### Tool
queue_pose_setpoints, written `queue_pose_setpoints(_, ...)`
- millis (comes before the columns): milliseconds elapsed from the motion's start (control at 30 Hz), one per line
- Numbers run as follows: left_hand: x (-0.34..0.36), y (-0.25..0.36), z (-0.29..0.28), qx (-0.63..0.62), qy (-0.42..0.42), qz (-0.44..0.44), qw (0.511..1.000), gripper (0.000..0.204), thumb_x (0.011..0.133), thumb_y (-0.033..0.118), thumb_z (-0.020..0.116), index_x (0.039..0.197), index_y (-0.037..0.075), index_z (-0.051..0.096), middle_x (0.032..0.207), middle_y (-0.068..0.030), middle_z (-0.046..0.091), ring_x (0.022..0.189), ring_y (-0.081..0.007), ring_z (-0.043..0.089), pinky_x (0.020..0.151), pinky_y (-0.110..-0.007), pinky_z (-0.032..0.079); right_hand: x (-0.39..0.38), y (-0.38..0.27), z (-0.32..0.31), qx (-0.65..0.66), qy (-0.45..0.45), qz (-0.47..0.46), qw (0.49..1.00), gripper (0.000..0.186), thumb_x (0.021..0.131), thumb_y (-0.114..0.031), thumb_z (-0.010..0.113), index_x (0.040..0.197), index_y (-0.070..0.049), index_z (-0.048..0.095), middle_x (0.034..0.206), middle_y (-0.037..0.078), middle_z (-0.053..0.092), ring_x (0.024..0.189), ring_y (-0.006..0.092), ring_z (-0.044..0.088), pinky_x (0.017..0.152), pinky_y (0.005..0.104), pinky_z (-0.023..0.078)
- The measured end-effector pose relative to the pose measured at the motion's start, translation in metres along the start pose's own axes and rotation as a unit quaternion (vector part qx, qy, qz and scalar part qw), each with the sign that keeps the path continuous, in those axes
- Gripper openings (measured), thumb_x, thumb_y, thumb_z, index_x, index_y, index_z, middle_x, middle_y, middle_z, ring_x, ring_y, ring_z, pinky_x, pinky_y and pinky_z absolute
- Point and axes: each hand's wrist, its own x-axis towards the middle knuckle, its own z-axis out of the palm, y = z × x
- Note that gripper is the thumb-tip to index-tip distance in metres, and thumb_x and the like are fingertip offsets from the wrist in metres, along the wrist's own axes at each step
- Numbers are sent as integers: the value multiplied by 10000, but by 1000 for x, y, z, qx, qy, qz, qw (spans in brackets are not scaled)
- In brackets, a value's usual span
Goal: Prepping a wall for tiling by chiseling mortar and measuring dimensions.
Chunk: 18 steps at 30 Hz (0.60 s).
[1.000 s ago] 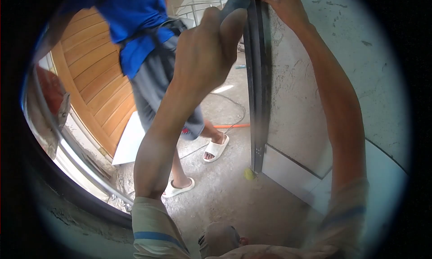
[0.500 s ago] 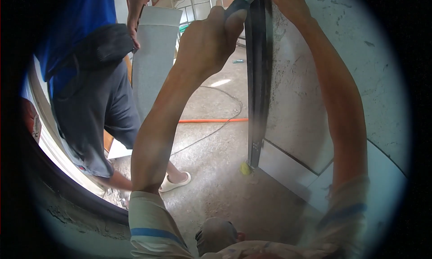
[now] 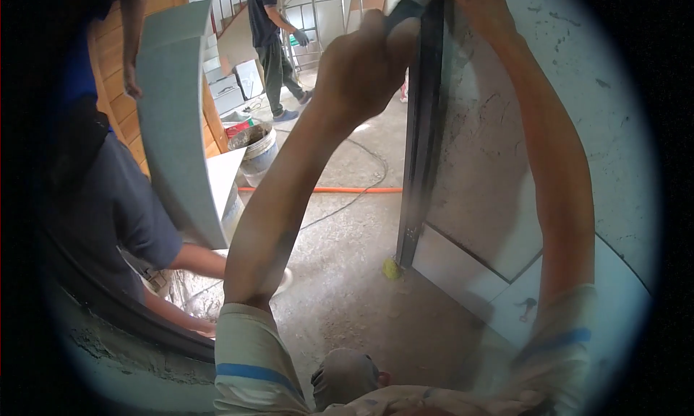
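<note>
My left hand [image 3: 361,73] is raised at upper centre, closed around the dark handle of a tool [image 3: 408,10] whose grey-metal upper part runs off the top edge. My right hand [image 3: 481,4] is higher and to its right, fingers curled at the top of a dark metal door frame [image 3: 423,148]; what they grip is cut off or hidden. Behind that frame stands a stained pale wall [image 3: 481,177] with white tiles [image 3: 455,264] along its bottom. A yellow lump [image 3: 392,268] sits at the frame's foot.
A co-worker [image 3: 144,199] passes close at left with a grey panel [image 3: 177,119]. Beyond are a person [image 3: 271,54] in dark clothes, a wooden door [image 3: 116,62], buckets [image 3: 253,156], metal scaffolding [image 3: 314,36], and an orange hose [image 3: 361,190] and cable [image 3: 369,156] across the floor.
The co-worker in blue has moved toward the left edge, bringing the grey panel along and uncovering the background person and buckets. My hands and tool have shifted slightly right in view, still raised.
</note>
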Motion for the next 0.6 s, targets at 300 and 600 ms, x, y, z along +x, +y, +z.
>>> queue_pose_setpoints(300, -54, 11, -64, -22, -113, -271, 956, 162, 941, 125, 439, 1042, 48, 540, 954, -178, 552, 681, -365, 600, 589, -426, 469, -18, 37, -22, 34, 173, 94, 980, 335, 820, -289, 667, 774, 42, 641, 729, 173, 658, 678, 249, 639, 619, 361, 468)
queue_pose_setpoints(600, -116, 29, -56, -172, -46, -458, 871, 404, 1001, 348, 337, 736, 68, 462, 478, -14, 406, 402, -94, 426, 395, -261, 313, -32, 62, 21, 144, 168, 142, 965, 274, 826, -239, 690, 792, 29, 645, 656, 113, 626, 581, 166, 584, 563, 324, 458)
